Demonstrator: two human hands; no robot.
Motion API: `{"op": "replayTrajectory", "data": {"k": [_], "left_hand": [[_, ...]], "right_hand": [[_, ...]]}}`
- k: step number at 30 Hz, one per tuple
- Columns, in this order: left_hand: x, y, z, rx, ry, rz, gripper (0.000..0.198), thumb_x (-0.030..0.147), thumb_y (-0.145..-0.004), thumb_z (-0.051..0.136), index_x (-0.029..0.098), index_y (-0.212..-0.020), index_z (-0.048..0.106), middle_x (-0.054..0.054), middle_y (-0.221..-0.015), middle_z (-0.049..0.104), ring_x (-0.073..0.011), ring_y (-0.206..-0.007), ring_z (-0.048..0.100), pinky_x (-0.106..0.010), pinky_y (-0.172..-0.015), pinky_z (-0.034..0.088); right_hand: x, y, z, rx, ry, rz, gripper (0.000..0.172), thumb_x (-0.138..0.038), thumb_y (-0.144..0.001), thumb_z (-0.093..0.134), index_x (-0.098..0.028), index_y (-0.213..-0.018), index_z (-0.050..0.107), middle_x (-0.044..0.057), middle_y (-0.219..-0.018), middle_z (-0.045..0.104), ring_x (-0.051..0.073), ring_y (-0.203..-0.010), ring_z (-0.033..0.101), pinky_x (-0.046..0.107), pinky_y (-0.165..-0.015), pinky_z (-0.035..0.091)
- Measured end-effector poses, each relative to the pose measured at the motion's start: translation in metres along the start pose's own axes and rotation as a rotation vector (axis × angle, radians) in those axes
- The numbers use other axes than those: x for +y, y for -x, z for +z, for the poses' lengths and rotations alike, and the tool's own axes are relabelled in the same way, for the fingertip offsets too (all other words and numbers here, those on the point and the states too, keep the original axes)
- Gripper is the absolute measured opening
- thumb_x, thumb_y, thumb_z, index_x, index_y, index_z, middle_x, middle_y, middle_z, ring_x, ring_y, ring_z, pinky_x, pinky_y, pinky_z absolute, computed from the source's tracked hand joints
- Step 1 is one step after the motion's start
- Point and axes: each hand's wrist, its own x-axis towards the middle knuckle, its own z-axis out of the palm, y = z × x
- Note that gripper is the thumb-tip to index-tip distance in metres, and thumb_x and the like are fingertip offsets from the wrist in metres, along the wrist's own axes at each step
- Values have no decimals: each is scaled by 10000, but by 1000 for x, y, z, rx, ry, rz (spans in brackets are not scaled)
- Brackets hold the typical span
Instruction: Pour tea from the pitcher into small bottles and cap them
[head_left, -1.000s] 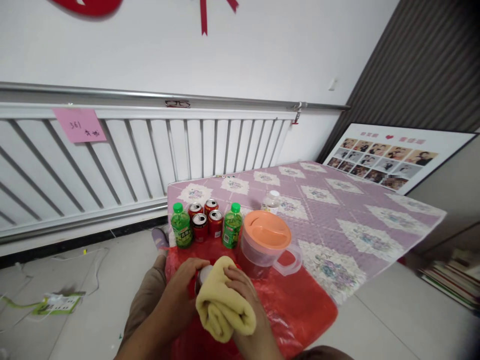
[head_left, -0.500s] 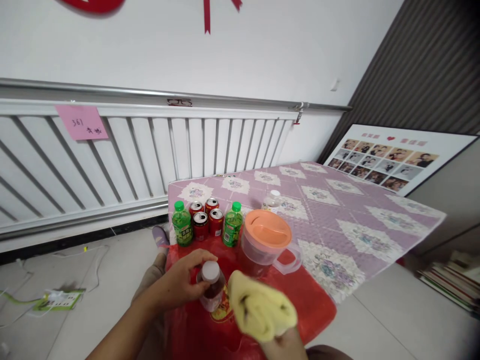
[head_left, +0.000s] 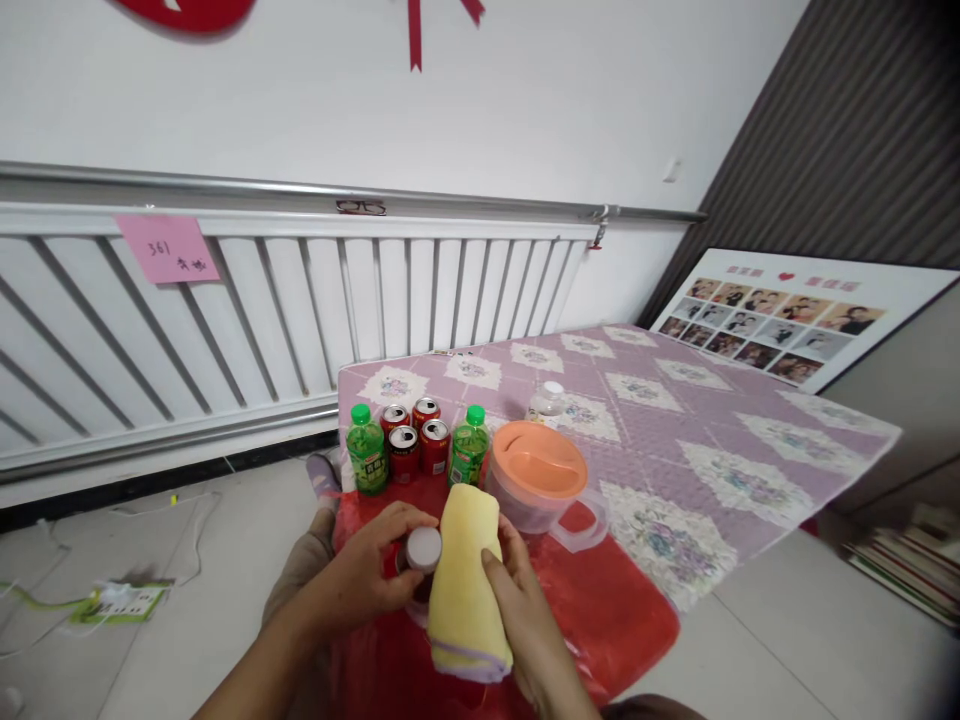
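Note:
My left hand (head_left: 375, 570) is closed around a small clear bottle with a pale cap (head_left: 424, 549). In my right hand (head_left: 525, 600) is a folded yellow towel (head_left: 466, 580), upright and right beside the bottle, hiding part of it. A red plastic cover (head_left: 615, 610) lies beneath both hands. Just beyond stand a green drink bottle (head_left: 366, 455), several red cans (head_left: 434, 447) and a second green bottle (head_left: 469, 450). To their right is a clear plastic pitcher with an orange lid (head_left: 538, 462).
A purple flowered cloth (head_left: 645, 430) covers the table. Behind the pitcher stands a clear bottle with a white cap (head_left: 551, 400). A white radiator (head_left: 420, 290) runs along the wall. A photo board (head_left: 780, 315) leans at the right, near stacked books (head_left: 907, 570).
My right hand has turned the yellow towel upright and brought it left, against or close to the small bottle. My left hand still holds the bottle in nearly the same spot.

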Motion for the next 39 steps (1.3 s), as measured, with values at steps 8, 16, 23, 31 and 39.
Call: {"op": "replayTrajectory", "data": {"k": [8, 16, 23, 31, 39], "left_hand": [[-2, -1, 3, 13, 33, -5, 485, 45, -704, 572, 256, -1140, 576, -4, -1081, 606, -159, -1006, 586, -280, -901, 465], [-3, 0, 0, -4, 22, -6, 523, 27, -682, 557, 262, -1150, 573, 0, -1092, 610, -158, -1029, 586, -293, -940, 455], [-8, 2, 3, 18, 46, -11, 523, 58, -694, 555, 248, -1181, 554, -32, -1153, 596, -187, -1098, 578, -338, -985, 444], [-5, 2, 4, 34, 16, -19, 528, 52, -690, 564, 254, -1178, 564, -29, -1145, 610, -181, -1081, 593, -319, -962, 467], [0, 4, 6, 72, -29, -41, 466, 97, -724, 597, 259, -1161, 570, -20, -1134, 633, -179, -1043, 610, -304, -926, 495]], "right_hand": [[7, 9, -5, -36, 257, -127, 866, -541, -841, 595, -247, -1535, 169, 108, -1519, 409, 259, -1263, 538, 332, -910, 532], [8, -1, -9, -144, 354, -75, 723, -395, -900, 538, -204, -1529, 238, 123, -1402, 546, 258, -1142, 616, 387, -932, 513], [25, 3, -30, -147, 520, -84, 713, -322, -847, 583, -215, -1503, 323, 109, -1469, 490, 276, -1268, 533, 441, -1091, 382], [7, 25, -11, -67, 175, -85, 838, -420, -872, 571, -299, -1554, 99, 93, -1537, 396, 268, -1181, 617, 389, -867, 569], [24, 24, -8, -53, 414, -141, 775, -429, -911, 519, -247, -1553, 124, 97, -1534, 397, 247, -1292, 524, 362, -996, 492]]}}
